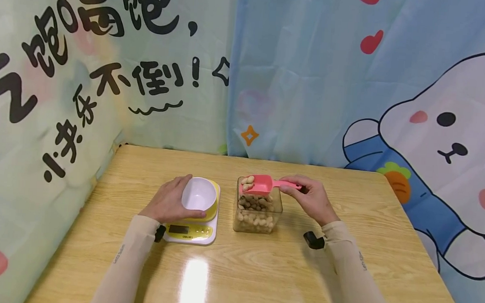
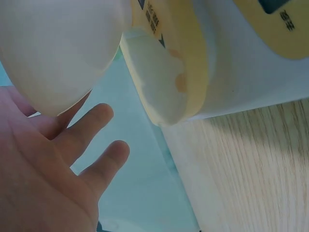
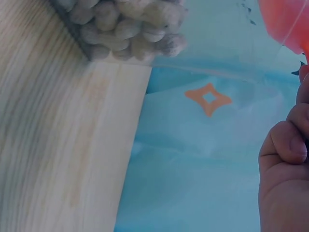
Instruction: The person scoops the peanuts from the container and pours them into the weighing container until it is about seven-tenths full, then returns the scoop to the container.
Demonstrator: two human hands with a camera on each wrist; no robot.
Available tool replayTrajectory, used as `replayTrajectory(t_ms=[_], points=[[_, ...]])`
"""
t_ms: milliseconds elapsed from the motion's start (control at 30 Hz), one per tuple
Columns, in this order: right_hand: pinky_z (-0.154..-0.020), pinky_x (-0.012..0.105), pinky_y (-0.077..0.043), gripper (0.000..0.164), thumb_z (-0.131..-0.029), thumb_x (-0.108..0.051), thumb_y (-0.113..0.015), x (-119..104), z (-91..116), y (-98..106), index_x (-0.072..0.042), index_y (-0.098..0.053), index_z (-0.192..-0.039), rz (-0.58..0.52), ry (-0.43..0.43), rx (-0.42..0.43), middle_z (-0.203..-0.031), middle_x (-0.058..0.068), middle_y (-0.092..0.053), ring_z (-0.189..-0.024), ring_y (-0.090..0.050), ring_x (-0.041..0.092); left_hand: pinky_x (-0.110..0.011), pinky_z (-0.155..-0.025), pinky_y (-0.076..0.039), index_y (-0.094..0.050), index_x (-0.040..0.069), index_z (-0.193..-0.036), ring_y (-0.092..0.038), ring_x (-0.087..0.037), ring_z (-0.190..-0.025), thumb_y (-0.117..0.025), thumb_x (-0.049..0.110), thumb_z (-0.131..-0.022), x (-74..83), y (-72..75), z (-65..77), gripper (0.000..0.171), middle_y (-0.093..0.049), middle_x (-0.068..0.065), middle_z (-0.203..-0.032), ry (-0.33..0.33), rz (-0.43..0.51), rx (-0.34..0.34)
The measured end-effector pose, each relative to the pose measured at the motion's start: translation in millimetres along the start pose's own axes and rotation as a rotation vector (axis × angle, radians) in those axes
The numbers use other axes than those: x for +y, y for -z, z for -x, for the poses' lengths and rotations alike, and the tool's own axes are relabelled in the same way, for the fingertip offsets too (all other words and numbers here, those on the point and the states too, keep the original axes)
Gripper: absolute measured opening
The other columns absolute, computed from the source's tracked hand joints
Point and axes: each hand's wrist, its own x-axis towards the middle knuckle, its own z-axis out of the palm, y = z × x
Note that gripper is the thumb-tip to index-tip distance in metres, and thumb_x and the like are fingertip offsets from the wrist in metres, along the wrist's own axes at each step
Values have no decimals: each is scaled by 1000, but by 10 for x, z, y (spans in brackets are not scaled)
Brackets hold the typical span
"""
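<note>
My left hand (image 1: pixel 167 200) grips a white bowl (image 1: pixel 199 193) above a white and yellow kitchen scale (image 1: pixel 207 235). In the left wrist view the bowl (image 2: pixel 58 43) is tilted, and a gap separates it from the scale (image 2: pixel 231 77); two fingers stick out free below it. My right hand (image 1: pixel 309 198) pinches the handle of a pink scoop (image 1: pixel 261 185) with a few unshelled peanuts (image 1: pixel 247 183) at its front. The scoop is over a clear square container (image 1: pixel 236 219) of peanuts (image 1: pixel 259 220). Only part of the scoop (image 3: pixel 287 21) shows in the right wrist view.
The scale and the container stand side by side on a wood-grain table (image 1: pixel 252 271). Printed curtains (image 1: pixel 294 104) hang along the table's back and left edges. A black wrist device (image 1: pixel 313 240) sits at the right cuff.
</note>
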Motion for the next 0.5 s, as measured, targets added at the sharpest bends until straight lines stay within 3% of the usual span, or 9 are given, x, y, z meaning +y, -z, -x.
replayTrajectory(t_ms=[333,500], points=[[-57,26,-41,24,-96,-9,-71,-166,-117,-155,1,-73,-118,-38,26,-17,-102,9,-70,-67,-48,15,-59,-107,-40,-32,7,-158,-47,-45,-133,-80,73,-68,17,24,-9,122,-46,-21,-150,8,21,-10],[-56,27,-40,26,-96,-10,-71,-53,-227,-294,-3,-73,-121,-41,20,-40,-107,11,-70,-64,-44,15,-58,-105,-43,-31,8,-159,-48,-44,-131,-80,73,-67,12,7,-14,123,-46,-20,-150,18,34,-12]])
